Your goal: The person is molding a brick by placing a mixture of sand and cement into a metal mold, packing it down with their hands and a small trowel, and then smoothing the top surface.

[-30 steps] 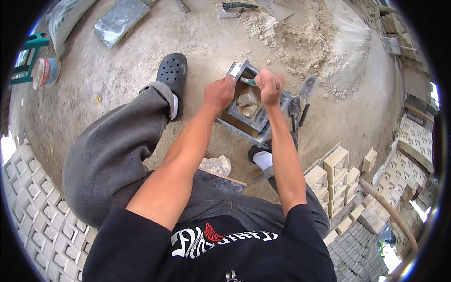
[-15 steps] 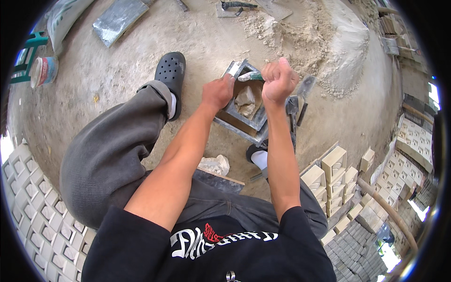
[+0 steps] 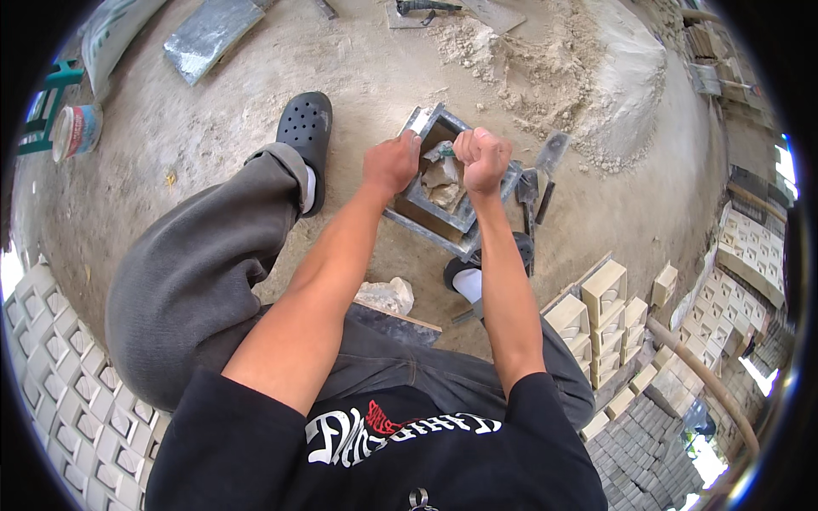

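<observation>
Box-shaped mould, grey and open-topped, sits on the floor in the middle, just past the person's lap. Its rim slants, one corner pointing near; the long axis, as far as the hands let it show, runs near to far, leaning right at the far end. Left hand has its fingers curled over the left rim; right hand is a fist around a green-and-white tool, whose end dips into the opening, by a pale lump. Bare floor lies open to the left, as far as a dark clog. Room is tighter on the right, where dark metal tools lie just beside the frame. Far right spreads a powder heap; near right stand pale blocks.
</observation>
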Motion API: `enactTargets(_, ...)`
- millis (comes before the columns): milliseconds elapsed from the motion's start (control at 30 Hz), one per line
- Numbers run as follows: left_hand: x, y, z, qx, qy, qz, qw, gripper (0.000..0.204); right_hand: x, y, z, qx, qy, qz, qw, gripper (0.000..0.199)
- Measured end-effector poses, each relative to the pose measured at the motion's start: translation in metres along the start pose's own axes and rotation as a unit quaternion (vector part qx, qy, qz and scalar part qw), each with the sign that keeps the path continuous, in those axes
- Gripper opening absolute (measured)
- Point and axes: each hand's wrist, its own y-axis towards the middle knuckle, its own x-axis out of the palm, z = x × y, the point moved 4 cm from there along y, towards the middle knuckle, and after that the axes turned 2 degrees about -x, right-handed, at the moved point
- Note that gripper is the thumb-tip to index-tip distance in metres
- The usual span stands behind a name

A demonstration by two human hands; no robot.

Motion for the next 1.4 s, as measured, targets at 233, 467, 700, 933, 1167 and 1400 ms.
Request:
enactTargets(233,-0.001,0.002,-0.002,-0.005,0.017,-0.017,1.000,0.027,0.005,0.001,-0.009,-0.067,-0.009,-0.042,0.997,0.041)
enactTargets(467,-0.009,0.003,-0.002,-0.005,0.013,-0.005,1.000,0.029,-0.001,0.002,-0.024,-0.044,0.040,-0.023,0.998,0.039)
enactTargets(700,-0.007,0.002,-0.003,-0.019,0.014,-0.020,1.000,0.030,-0.006,0.004,-0.024,-0.024,0.033,-0.008,0.999,0.040)
enactTargets(933,-0.002,0.002,-0.004,-0.001,0.009,-0.003,1.000,0.029,-0.007,0.002,-0.022,-0.030,0.069,0.045,0.996,0.039)
enactTargets(1167,-0.002,0.002,-0.002,0.004,-0.004,0.002,1.000,0.027,-0.009,-0.012,-0.011,0.004,0.017,-0.004,1.000,0.038)
enactTargets(1400,-0.008,0.003,0.004,-0.009,0.000,-0.004,1.000,0.030,0.003,-0.023,-0.020,-0.027,0.036,-0.011,0.999,0.037)
